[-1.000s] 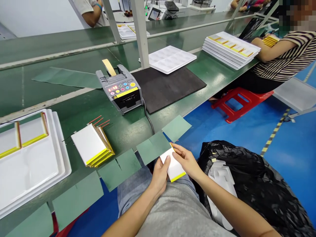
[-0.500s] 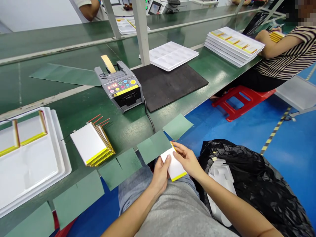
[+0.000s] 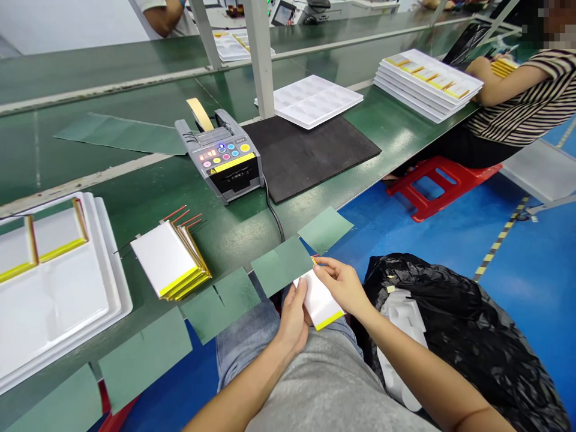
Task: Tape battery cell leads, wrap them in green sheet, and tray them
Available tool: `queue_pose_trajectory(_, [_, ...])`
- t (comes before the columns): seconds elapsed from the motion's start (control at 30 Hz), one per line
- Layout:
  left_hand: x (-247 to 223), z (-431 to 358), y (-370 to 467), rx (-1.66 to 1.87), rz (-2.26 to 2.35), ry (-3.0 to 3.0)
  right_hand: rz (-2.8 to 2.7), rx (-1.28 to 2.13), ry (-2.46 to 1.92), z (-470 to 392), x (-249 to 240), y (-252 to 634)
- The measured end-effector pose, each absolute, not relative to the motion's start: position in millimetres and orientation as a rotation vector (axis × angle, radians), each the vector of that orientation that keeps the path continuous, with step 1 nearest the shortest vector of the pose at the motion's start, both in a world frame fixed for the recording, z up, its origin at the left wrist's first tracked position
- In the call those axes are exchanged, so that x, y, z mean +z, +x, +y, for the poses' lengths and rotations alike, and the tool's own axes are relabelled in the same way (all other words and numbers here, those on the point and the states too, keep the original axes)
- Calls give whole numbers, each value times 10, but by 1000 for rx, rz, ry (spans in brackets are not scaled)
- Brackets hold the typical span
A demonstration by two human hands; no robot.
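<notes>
A flat white battery cell [image 3: 320, 303] with a yellow strip along its near edge lies tilted between my hands, above my lap. My left hand [image 3: 293, 315] grips its left side, thumb on the white face. The thumb and fingers of my right hand [image 3: 342, 287] pinch its far right corner, where a bit of red and yellow shows; the fingers hide most of that end. To the left, on the bench, sits a stack of similar battery cells [image 3: 167, 257] with red and black wires sticking out at the far side.
A tape dispenser [image 3: 234, 171] stands beyond the stack, its cord running to the bench edge. Green flaps [image 3: 282, 264] hang along that edge. White trays [image 3: 58, 318] lie left; a black mat [image 3: 315, 156] lies behind. A black bag [image 3: 472, 336] is at right, near a seated co-worker [image 3: 517, 102].
My right thumb and fingers have shifted slightly toward the cell's far corner. My left thumb has slid a little toward the cell's left edge. A blue light now shows on the tape dispenser.
</notes>
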State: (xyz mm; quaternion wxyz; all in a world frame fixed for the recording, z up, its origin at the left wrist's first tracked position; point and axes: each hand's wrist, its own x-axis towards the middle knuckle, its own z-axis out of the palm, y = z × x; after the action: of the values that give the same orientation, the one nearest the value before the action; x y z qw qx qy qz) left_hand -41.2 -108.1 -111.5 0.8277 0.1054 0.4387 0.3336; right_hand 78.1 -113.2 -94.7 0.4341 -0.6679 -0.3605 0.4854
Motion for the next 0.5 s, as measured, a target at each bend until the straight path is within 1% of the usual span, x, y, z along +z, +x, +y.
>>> queue_pose_trajectory(0.3, [-1077, -1100, -386, 690, 1051, 239, -873, 1145, -1757, -1104, -941, 766])
queue_pose_trajectory(0.5, [-957, -1323, -469, 605, 1051, 348, -792, 1209, -1637, -1547, -822, 772])
